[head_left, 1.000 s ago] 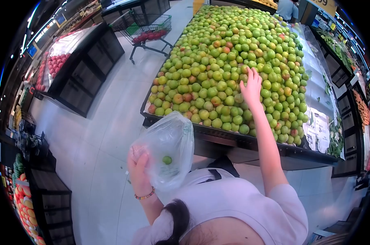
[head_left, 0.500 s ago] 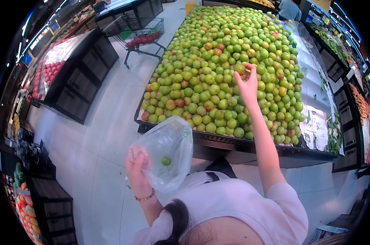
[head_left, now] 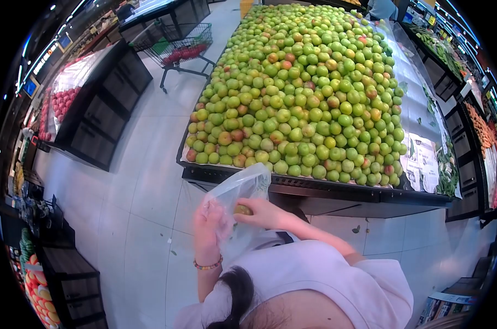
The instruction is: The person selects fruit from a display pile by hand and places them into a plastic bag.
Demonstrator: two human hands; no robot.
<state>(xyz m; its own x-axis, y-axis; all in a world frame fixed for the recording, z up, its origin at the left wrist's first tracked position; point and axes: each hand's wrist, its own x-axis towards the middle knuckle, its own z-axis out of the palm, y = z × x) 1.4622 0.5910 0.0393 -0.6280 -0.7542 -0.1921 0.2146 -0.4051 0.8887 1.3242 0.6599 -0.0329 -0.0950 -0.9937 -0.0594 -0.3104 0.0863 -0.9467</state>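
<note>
In the head camera's view, a shopper in a pale short-sleeved top stood at a black-fronted display stand [head_left: 325,187] heaped with round green and reddish fruit [head_left: 298,104]. The left hand [head_left: 210,219], a beaded bracelet [head_left: 208,265] at its wrist, was closed on the bunched edge of a translucent plastic bag [head_left: 243,183], apparently so that its mouth stood spread toward the other hand. The right hand [head_left: 259,213] gripped a single round yellow-green fruit [head_left: 242,210], held at the fingertips, seemingly to leave the palm clear of the film. The fruit lay between thumb and fingers at the bag's mouth, just beside the left hand; whether it was inside could not be told.
</note>
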